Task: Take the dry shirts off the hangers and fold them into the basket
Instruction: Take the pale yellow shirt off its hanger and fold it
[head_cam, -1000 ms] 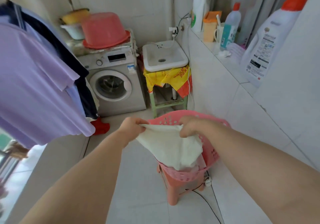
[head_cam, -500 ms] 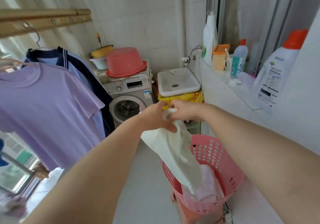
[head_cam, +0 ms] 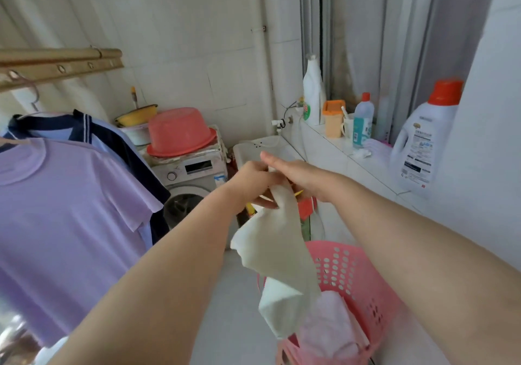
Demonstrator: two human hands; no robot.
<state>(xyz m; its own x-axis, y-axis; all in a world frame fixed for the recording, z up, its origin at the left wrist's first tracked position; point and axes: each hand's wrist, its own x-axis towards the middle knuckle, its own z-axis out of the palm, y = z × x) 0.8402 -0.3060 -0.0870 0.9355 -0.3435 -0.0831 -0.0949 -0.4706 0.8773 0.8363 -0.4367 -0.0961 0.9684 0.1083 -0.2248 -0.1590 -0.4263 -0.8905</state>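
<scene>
My left hand [head_cam: 249, 184] grips the top of a cream white shirt [head_cam: 277, 254], which hangs down with its lower end over the pink basket [head_cam: 355, 277]. My right hand [head_cam: 293, 171] lies against the same top edge with its fingers stretched out straight. A pale pink garment [head_cam: 328, 325] lies inside the basket. On the left a lilac shirt [head_cam: 64, 223] hangs on a hanger from the brass rail [head_cam: 59, 67], and behind it hangs a light blue shirt with navy trim [head_cam: 112, 142].
A washing machine [head_cam: 194, 178] with an upturned red basin [head_cam: 179, 130] stands against the back wall, and a white sink [head_cam: 253, 147] is beside it. Detergent bottles [head_cam: 420, 136] and cups line the tiled ledge on the right. White floor tiles lie left of the basket.
The shirt was spread wide between both hands over the basket; the hands have since come together and risen, so it hangs in a narrow fold. The right fingers have straightened. The view tilted up.
</scene>
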